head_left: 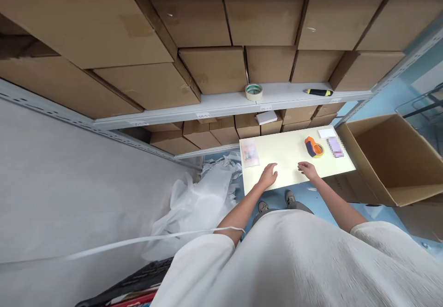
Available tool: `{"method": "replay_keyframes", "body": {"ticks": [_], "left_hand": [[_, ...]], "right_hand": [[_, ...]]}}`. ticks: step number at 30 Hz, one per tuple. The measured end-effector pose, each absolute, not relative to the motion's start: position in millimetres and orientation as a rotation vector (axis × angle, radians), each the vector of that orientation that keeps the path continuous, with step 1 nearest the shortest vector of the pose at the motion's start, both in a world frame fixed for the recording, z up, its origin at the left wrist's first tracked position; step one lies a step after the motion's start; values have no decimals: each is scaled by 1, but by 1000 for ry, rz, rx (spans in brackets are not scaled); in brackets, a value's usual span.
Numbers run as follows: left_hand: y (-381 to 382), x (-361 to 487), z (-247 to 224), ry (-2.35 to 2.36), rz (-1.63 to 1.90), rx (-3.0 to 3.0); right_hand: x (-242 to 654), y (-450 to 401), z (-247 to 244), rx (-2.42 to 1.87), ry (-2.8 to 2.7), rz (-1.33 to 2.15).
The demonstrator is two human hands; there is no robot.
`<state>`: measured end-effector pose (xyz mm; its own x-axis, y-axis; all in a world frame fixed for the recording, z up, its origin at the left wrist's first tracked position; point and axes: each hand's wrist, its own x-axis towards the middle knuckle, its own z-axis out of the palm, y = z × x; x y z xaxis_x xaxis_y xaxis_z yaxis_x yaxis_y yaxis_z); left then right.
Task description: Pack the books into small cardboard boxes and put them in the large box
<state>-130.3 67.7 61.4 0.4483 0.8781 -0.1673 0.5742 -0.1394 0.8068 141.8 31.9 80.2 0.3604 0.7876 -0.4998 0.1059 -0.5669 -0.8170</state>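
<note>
My left hand (268,176) is over the near edge of a pale yellow tabletop (280,152), its fingers apart and nothing in it. To its right, my right hand (308,170) hovers by the same edge, fingers spread and without an object. A clear packet with a pinkish print (249,153) lies at the tabletop's left end, nearest to my left hand. Beyond my right hand sits an orange and dark blue tape dispenser (311,147) with yellow tape. At the right end are a white card (326,133) and a blurred purple item (335,147).
Shelves ahead hold cardboard boxes (212,69), a tape roll (254,91) and a black-yellow cutter (319,93). A small white box (266,117) sits lower. At right stands a large open carton (398,154). White plastic wrap (197,205) covers floor at left; a white cord (148,238) crosses nearby.
</note>
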Motion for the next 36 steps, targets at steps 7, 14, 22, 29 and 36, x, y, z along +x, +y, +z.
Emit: {"method": "replay_keyframes", "body": {"ticks": [7,14,22,29,36], "left_hand": [[69,-97,80,1250,468,1842],[55,-70,94,1504,681,1695],[-59,-75,101,1939,898,1318],[-173,-102,122,2223,1073,1045],[-284,-126,151,2418,1293,914]], "right_hand": [[172,35,89,-1866,-795,1237],[183,83,87,-1747,-1170,1402],[99,83,72,-1417,-1625,1798],[8,20,87,-1081,-1962,1952],[-71,-76,108,-684,-2213,1999]]}}
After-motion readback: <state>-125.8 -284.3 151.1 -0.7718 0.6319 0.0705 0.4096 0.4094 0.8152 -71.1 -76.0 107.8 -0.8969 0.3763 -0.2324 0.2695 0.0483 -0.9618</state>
